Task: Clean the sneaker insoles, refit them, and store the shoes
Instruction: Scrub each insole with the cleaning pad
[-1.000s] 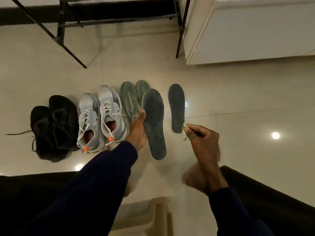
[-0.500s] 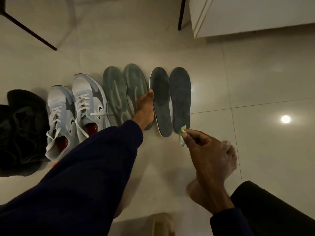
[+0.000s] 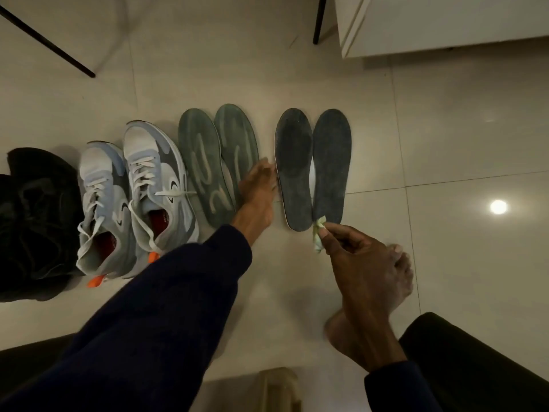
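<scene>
On the tiled floor two dark grey insoles (image 3: 294,168) (image 3: 331,165) lie side by side. To their left lie two green insoles (image 3: 202,171) (image 3: 237,138) with pale markings. A pair of grey sneakers (image 3: 157,185) (image 3: 101,209) stands left of those. My left hand (image 3: 258,191) reaches between the green and dark insoles, fingers stretched, holding nothing, fingertips just beside the left dark insole's edge. My right hand (image 3: 362,263) pinches a small pale green wipe (image 3: 318,236) at the heels of the dark insoles.
Black shoes (image 3: 32,224) sit at the far left. A white cabinet (image 3: 430,22) stands at the back right, with black rack legs (image 3: 47,40) (image 3: 319,22) behind. My bare foot (image 3: 399,263) rests under the right hand. A pale wooden stool (image 3: 279,388) is at the bottom edge.
My left hand laid the dark insole flat beside the other dark one and let go. The right hand with the wipe stayed near the heels. The view shifted right.
</scene>
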